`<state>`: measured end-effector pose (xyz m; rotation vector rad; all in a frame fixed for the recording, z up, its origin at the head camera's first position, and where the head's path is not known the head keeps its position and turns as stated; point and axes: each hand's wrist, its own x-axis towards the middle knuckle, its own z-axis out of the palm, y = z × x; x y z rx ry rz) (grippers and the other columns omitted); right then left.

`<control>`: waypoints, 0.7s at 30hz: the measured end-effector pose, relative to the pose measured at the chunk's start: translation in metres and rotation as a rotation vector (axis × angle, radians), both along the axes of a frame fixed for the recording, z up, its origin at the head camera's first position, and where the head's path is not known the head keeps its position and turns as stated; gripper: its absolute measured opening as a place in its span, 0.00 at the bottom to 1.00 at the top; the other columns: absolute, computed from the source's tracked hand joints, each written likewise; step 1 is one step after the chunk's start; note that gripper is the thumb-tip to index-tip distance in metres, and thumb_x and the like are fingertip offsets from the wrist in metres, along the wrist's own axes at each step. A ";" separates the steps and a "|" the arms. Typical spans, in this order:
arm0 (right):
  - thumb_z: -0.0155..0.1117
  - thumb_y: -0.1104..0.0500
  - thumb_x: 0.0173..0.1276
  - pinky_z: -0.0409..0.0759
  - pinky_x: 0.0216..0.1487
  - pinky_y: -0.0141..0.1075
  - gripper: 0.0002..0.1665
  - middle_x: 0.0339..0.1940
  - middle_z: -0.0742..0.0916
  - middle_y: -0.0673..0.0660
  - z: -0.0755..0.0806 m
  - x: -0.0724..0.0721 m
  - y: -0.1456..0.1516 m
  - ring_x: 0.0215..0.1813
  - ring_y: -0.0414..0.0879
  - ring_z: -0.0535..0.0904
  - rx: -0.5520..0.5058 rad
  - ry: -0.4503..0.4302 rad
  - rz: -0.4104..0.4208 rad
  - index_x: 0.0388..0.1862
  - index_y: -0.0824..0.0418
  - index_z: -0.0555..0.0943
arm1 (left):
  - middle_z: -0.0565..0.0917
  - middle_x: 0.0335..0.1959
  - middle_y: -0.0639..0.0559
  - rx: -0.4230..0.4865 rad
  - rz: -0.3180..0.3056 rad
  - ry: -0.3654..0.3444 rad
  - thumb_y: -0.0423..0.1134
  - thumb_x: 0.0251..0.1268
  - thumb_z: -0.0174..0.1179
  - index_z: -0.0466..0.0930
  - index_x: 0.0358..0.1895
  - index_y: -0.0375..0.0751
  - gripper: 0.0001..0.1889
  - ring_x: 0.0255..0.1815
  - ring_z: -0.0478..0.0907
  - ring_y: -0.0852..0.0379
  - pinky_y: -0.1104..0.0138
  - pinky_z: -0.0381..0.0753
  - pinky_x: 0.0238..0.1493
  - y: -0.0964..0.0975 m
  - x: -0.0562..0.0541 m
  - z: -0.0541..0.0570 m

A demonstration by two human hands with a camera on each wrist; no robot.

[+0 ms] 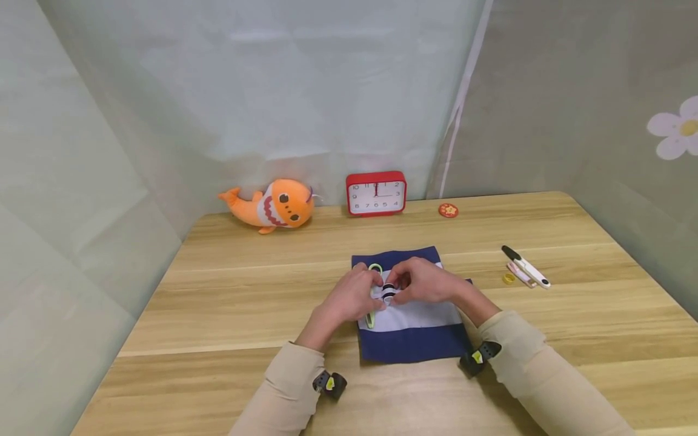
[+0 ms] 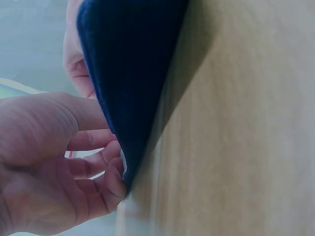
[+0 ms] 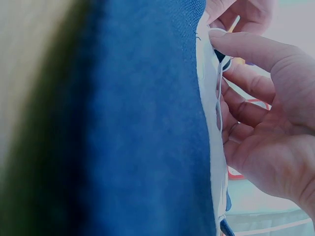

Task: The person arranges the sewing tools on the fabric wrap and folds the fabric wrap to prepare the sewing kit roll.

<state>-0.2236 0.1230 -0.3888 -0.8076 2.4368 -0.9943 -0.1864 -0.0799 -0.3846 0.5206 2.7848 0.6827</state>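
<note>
Left hand (image 1: 354, 295): fingers curled, pinching spool (image 1: 388, 292) from 9 o'clock.
Right hand (image 1: 422, 280): pinching the spool from 3 o'clock.
Cloth (image 1: 414, 339): beneath both.

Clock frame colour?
Red clock, white face; the head view shows it best.

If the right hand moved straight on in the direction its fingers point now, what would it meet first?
The right hand points left across the blue and white cloth. It would probably first meet the small black and white spool at its fingertips, then the left hand just beyond. Depth is unclear.
</note>
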 end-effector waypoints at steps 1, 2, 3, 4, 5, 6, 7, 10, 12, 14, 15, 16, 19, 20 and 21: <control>0.80 0.60 0.61 0.76 0.40 0.34 0.13 0.33 0.85 0.50 0.000 0.000 0.000 0.37 0.44 0.78 0.000 -0.001 -0.003 0.44 0.58 0.88 | 0.81 0.46 0.46 -0.002 0.000 0.001 0.40 0.63 0.76 0.86 0.56 0.37 0.20 0.49 0.73 0.52 0.58 0.78 0.57 0.000 0.000 0.000; 0.80 0.60 0.61 0.76 0.39 0.34 0.13 0.33 0.85 0.51 -0.001 0.000 0.000 0.37 0.44 0.77 -0.002 -0.004 -0.005 0.44 0.58 0.88 | 0.81 0.46 0.46 -0.004 0.000 0.002 0.40 0.63 0.76 0.86 0.56 0.37 0.20 0.49 0.73 0.52 0.58 0.78 0.57 0.000 0.000 0.000; 0.80 0.61 0.61 0.76 0.39 0.34 0.13 0.33 0.85 0.51 -0.001 0.000 0.000 0.37 0.44 0.77 -0.003 -0.006 -0.007 0.44 0.58 0.88 | 0.81 0.46 0.46 -0.005 0.000 0.002 0.40 0.63 0.76 0.86 0.56 0.37 0.20 0.49 0.73 0.52 0.58 0.78 0.57 0.000 0.000 0.000; 0.80 0.61 0.61 0.76 0.39 0.34 0.12 0.32 0.85 0.50 -0.001 0.000 0.000 0.37 0.44 0.77 -0.005 -0.009 -0.010 0.44 0.58 0.88 | 0.81 0.46 0.46 -0.007 -0.002 0.003 0.40 0.63 0.76 0.86 0.56 0.37 0.20 0.49 0.73 0.52 0.58 0.78 0.58 0.000 0.000 0.000; 0.80 0.61 0.61 0.76 0.39 0.34 0.12 0.32 0.85 0.50 -0.001 0.000 0.000 0.36 0.44 0.77 -0.006 -0.011 -0.011 0.44 0.58 0.88 | 0.81 0.46 0.46 -0.008 -0.003 0.003 0.40 0.63 0.76 0.86 0.56 0.37 0.20 0.49 0.73 0.52 0.58 0.78 0.58 0.000 0.000 -0.001; 0.80 0.61 0.61 0.76 0.39 0.34 0.12 0.32 0.84 0.50 -0.001 0.001 0.000 0.36 0.44 0.77 -0.007 -0.011 -0.012 0.44 0.58 0.88 | 0.81 0.46 0.46 -0.009 -0.004 0.005 0.40 0.63 0.76 0.86 0.56 0.37 0.20 0.49 0.73 0.52 0.58 0.78 0.58 0.000 0.000 -0.001; 0.79 0.61 0.61 0.75 0.38 0.34 0.12 0.32 0.84 0.50 -0.001 0.000 0.000 0.36 0.44 0.77 -0.011 -0.010 -0.009 0.43 0.58 0.88 | 0.81 0.46 0.46 -0.010 -0.005 0.006 0.40 0.63 0.76 0.86 0.56 0.37 0.20 0.49 0.73 0.52 0.58 0.78 0.58 0.000 0.000 -0.001; 0.79 0.61 0.62 0.75 0.38 0.33 0.12 0.32 0.84 0.50 0.000 0.001 0.000 0.36 0.44 0.77 -0.014 -0.016 -0.013 0.44 0.58 0.88 | 0.81 0.47 0.46 -0.009 -0.007 0.007 0.40 0.63 0.77 0.86 0.56 0.37 0.21 0.49 0.73 0.52 0.58 0.78 0.58 0.000 0.000 0.000; 0.79 0.61 0.62 0.76 0.39 0.33 0.12 0.32 0.85 0.50 0.000 0.002 0.000 0.37 0.44 0.78 -0.014 -0.022 -0.017 0.44 0.57 0.88 | 0.81 0.46 0.46 -0.011 -0.008 0.012 0.40 0.63 0.77 0.86 0.56 0.37 0.21 0.49 0.74 0.52 0.58 0.78 0.58 0.001 0.000 0.001; 0.79 0.62 0.63 0.76 0.39 0.33 0.12 0.33 0.85 0.50 0.000 0.002 0.000 0.37 0.44 0.78 -0.016 -0.024 -0.019 0.45 0.57 0.88 | 0.81 0.46 0.46 -0.014 -0.009 0.015 0.40 0.62 0.77 0.86 0.56 0.37 0.21 0.48 0.73 0.53 0.59 0.78 0.57 0.001 0.001 0.001; 0.79 0.62 0.63 0.76 0.39 0.33 0.12 0.33 0.85 0.50 0.000 0.002 0.000 0.37 0.44 0.78 -0.017 -0.023 -0.017 0.45 0.58 0.88 | 0.81 0.46 0.46 -0.014 -0.009 0.014 0.40 0.62 0.77 0.86 0.56 0.37 0.21 0.48 0.73 0.53 0.59 0.78 0.57 0.001 0.001 0.001; 0.78 0.62 0.63 0.77 0.39 0.34 0.12 0.33 0.85 0.50 0.000 0.002 0.000 0.37 0.44 0.78 -0.019 -0.022 -0.016 0.45 0.58 0.88 | 0.81 0.46 0.46 -0.013 -0.009 0.015 0.40 0.62 0.77 0.86 0.56 0.37 0.21 0.48 0.73 0.53 0.59 0.78 0.57 0.001 0.001 0.001; 0.78 0.62 0.63 0.77 0.39 0.34 0.12 0.34 0.86 0.51 0.000 0.002 0.000 0.37 0.44 0.78 -0.020 -0.017 -0.010 0.46 0.59 0.88 | 0.81 0.46 0.46 -0.010 -0.007 0.012 0.40 0.63 0.77 0.86 0.56 0.37 0.21 0.48 0.73 0.53 0.59 0.78 0.57 0.000 0.001 0.001; 0.78 0.61 0.63 0.77 0.39 0.33 0.12 0.34 0.86 0.51 0.000 0.001 0.000 0.37 0.44 0.78 -0.018 -0.015 -0.010 0.46 0.59 0.88 | 0.81 0.46 0.46 -0.008 -0.006 0.011 0.40 0.63 0.77 0.86 0.56 0.37 0.21 0.48 0.73 0.52 0.59 0.78 0.57 0.000 0.001 0.001; 0.78 0.61 0.63 0.77 0.39 0.33 0.12 0.34 0.86 0.51 0.000 0.001 0.000 0.37 0.44 0.78 -0.015 -0.015 -0.012 0.46 0.59 0.88 | 0.81 0.46 0.46 -0.006 -0.005 0.010 0.40 0.63 0.76 0.86 0.57 0.37 0.21 0.48 0.73 0.52 0.58 0.78 0.58 0.000 0.001 0.000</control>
